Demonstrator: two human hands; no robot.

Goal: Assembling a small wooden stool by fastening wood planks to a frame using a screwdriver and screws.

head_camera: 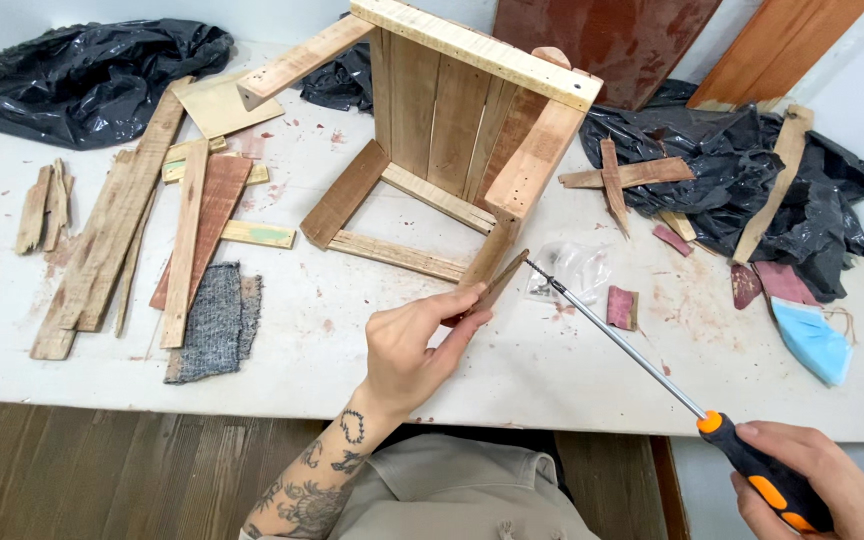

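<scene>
My left hand (414, 340) holds a thin reddish wood strip (500, 280) by its near end, slanting up toward a leg of the wooden stool frame (457, 130) that lies on its side on the white table (282, 340). My right hand (822, 485) grips the orange-and-black handle of a long screwdriver (617, 340). Its metal shaft runs up and left, and the tip sits right by the far end of the strip, near the frame's leg.
Loose planks and wood scraps (142, 220) lie at the left with a grey cloth (214, 320). Black plastic sheets (742, 170) cover the back corners. A clear bag of screws (572, 270), small red wood chips and a blue face mask (814, 340) lie at the right.
</scene>
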